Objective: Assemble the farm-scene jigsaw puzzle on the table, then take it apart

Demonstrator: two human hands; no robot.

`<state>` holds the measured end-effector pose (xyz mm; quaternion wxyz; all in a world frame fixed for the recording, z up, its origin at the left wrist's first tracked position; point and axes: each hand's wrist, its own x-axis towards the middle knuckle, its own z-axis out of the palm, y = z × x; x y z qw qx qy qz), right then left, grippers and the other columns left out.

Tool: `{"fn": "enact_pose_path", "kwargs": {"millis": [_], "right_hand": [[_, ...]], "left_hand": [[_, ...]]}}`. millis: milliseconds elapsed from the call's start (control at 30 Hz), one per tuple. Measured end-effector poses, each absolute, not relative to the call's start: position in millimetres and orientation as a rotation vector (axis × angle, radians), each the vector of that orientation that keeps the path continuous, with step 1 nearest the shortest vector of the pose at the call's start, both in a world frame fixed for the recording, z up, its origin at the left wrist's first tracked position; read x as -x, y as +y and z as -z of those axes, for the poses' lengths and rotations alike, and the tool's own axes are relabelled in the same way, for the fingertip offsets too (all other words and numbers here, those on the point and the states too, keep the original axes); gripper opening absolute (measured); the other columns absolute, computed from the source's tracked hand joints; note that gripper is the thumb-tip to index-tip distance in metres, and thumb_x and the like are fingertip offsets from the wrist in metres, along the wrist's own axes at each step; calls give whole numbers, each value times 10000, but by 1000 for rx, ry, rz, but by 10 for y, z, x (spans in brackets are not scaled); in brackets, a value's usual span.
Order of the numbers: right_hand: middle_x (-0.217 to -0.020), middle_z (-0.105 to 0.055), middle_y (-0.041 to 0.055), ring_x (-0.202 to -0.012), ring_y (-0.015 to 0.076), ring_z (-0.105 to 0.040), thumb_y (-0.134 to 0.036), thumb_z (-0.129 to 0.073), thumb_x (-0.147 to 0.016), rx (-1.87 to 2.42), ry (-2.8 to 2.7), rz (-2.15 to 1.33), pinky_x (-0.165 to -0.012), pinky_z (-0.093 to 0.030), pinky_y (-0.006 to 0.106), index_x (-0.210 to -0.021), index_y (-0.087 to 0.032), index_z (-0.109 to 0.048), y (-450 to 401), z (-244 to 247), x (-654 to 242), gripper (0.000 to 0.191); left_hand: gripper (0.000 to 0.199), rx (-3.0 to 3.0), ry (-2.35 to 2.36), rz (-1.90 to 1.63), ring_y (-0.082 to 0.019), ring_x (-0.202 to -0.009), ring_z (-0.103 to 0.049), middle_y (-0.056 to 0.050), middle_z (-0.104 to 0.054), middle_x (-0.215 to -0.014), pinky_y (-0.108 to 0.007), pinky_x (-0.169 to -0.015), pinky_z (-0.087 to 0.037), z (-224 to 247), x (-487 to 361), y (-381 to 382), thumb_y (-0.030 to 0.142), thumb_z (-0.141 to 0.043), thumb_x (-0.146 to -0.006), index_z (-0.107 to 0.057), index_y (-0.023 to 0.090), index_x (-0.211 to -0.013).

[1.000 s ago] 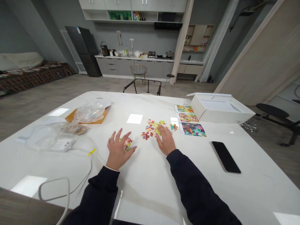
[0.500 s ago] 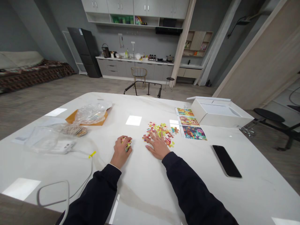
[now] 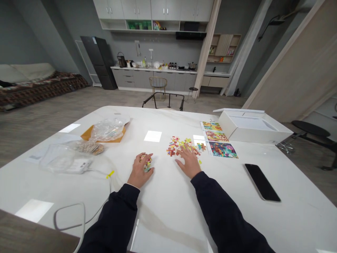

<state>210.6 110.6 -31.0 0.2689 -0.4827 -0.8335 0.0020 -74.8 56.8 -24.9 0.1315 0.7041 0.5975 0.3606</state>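
Observation:
My left hand rests on the white table, its fingers and thumb curled around a small cluster of colourful jigsaw puzzle pieces. My right hand is spread flat over a loose pile of puzzle pieces, fingers apart, hiding part of the pile. Red, yellow and green pieces show left of and above its fingers. A small teal and orange group of pieces lies just right of them. Beyond it is a printed picture sheet with several bright scenes.
An open white box stands at the back right, and a black phone lies nearer. On the left are clear plastic bags over an orange envelope, a white power strip and its looped cable. A chair stands across the table.
My right hand has slid right over the pile, uncovering red pieces on its left. The left hand stays around its pieces, with the fingers slightly lifted. The view has shifted a little.

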Motion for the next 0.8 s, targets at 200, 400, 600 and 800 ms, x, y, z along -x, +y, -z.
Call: {"fn": "enact_pose_path", "kwargs": {"millis": [200,400,600,800], "right_hand": [[-1479,-559,126,-1308,366,-481,-305,-523,-942,1632,-1963,43,-1071,-430,585,-1392,-218,-628,664,528,-2754,471],[-1188,-709,140,-1129,313,-605,-179,-431,-933,1557,-1920,0,-1036,-495,527,-1235,-185,-736,861,552,-2856,429],[-1199,-711,167,-1176,303,-598,-158,-388,-940,1552,-1881,-31,-1068,-487,493,-1189,-105,-740,1098,560,-2761,434],[-1308,-667,160,-1249,313,-560,-247,-499,-920,1496,-1817,-51,-1093,-450,536,-1273,-145,-688,1109,603,-2739,413]], "left_hand": [[785,-2031,1589,-1009,-282,-1457,-415,-102,-418,-1507,-485,-1228,-362,246,900,519,135,-678,-774,-430,294,-1501],[529,-2009,1526,-977,-270,-1430,-442,-106,-482,-1424,-501,-1229,-359,252,973,453,102,-595,-814,-568,263,-1317],[543,-2031,1496,-948,-278,-1423,-449,-108,-463,-1445,-504,-1227,-364,206,970,365,100,-617,-786,-551,255,-1302],[535,-2058,1487,-969,-270,-1418,-464,-109,-472,-1438,-494,-1217,-382,270,1013,469,62,-576,-810,-554,250,-1310]]}}
